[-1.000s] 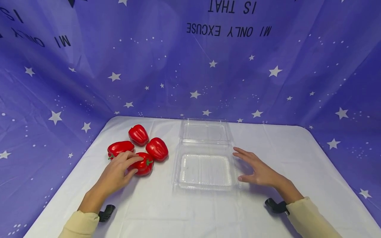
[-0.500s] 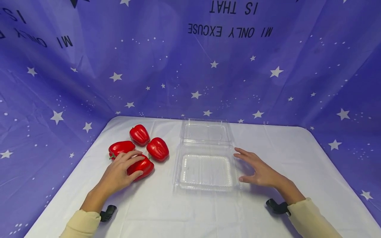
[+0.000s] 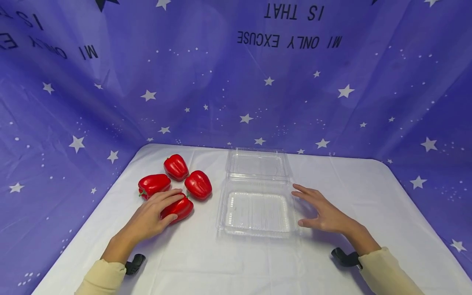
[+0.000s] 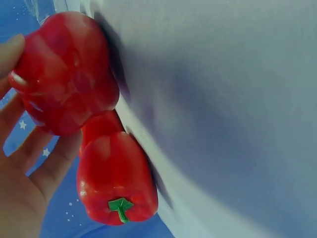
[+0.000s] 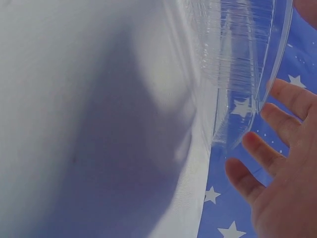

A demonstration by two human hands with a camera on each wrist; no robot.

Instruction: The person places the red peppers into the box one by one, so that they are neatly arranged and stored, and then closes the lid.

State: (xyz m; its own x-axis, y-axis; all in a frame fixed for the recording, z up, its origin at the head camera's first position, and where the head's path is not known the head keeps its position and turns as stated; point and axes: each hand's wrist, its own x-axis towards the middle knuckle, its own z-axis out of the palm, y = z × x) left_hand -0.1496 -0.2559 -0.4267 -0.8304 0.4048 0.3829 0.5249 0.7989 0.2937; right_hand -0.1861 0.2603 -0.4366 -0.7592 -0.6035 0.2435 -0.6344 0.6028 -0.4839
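Red and glossy, probably light, stiff, rather slippery and not fragile: a pepper [image 3: 181, 208] best taken across its wide middle, as now between thumb and fingers of the left hand [image 3: 150, 215]. Found at nine o'clock of the clear box [image 3: 258, 211] and six o'clock of three other peppers [image 3: 199, 185], with green stem [image 3: 187, 196] toward about one o'clock and long axis roughly seven to one. At the box's three o'clock, an empty right hand [image 3: 326, 215] with fingers loosely spread.

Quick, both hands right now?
Left hand: holding the nearest red pepper, thumb and fingers around it.
Right hand: open, holding nothing, by the clear container's right edge.
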